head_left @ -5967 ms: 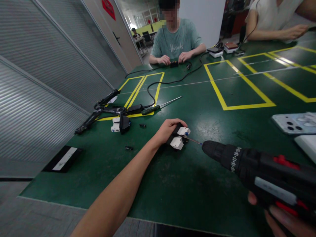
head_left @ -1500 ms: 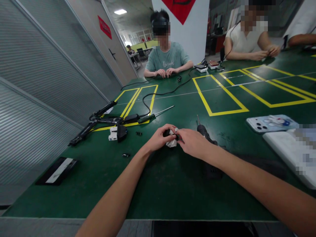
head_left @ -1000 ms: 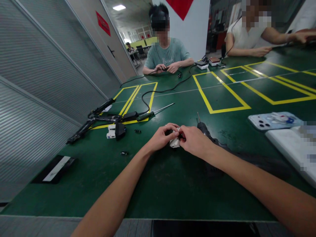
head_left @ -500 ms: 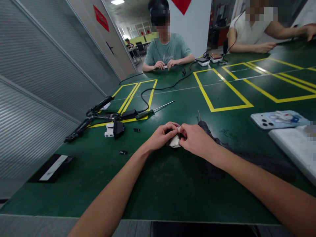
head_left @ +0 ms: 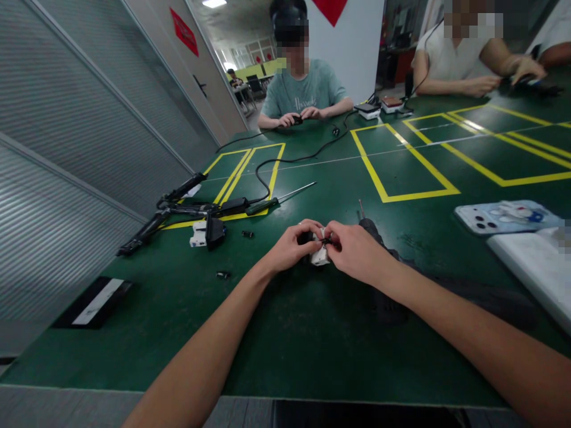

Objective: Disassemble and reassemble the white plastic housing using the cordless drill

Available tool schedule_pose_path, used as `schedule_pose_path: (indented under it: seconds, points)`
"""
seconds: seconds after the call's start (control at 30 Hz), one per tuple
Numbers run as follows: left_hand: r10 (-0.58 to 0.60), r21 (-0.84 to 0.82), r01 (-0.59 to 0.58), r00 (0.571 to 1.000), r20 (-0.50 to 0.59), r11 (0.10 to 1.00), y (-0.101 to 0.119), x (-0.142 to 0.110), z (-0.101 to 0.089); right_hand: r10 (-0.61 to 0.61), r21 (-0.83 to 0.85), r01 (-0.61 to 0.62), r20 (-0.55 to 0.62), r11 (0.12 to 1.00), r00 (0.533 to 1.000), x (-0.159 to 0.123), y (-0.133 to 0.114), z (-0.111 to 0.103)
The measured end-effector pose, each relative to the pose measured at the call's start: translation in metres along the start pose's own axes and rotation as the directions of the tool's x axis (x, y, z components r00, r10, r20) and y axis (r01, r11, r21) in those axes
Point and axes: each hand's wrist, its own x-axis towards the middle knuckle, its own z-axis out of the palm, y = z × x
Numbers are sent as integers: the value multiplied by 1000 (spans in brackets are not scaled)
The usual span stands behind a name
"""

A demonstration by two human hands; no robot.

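Observation:
A small white and black plastic part (head_left: 319,254) sits on the green table (head_left: 312,345) between my two hands. My left hand (head_left: 292,246) curls round its left side and holds it. My right hand (head_left: 354,252) pinches at its top with thumb and forefinger; what the fingertips hold is too small to make out. A black power drill (head_left: 372,232) lies on the table just behind my right hand, its bit pointing away from me.
To the left lie a similar white and black part (head_left: 205,233), a long screwdriver (head_left: 276,199), black tools with a cable (head_left: 178,205), small black bits (head_left: 223,274). A phone (head_left: 506,217) and white slab (head_left: 533,264) lie right. Other people sit opposite.
Six seconds ago my right hand held the drill against the part; the drill now lies on the table and both hands work the part. In the last second they barely moved.

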Motion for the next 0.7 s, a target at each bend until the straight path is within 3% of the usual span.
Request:
schedule_pose_path:
  seconds: [0.7]
  points:
    - [51, 80, -49, 999, -18, 996, 1, 2, -1, -21, 59, 21, -9, 998, 1000, 0, -2, -4]
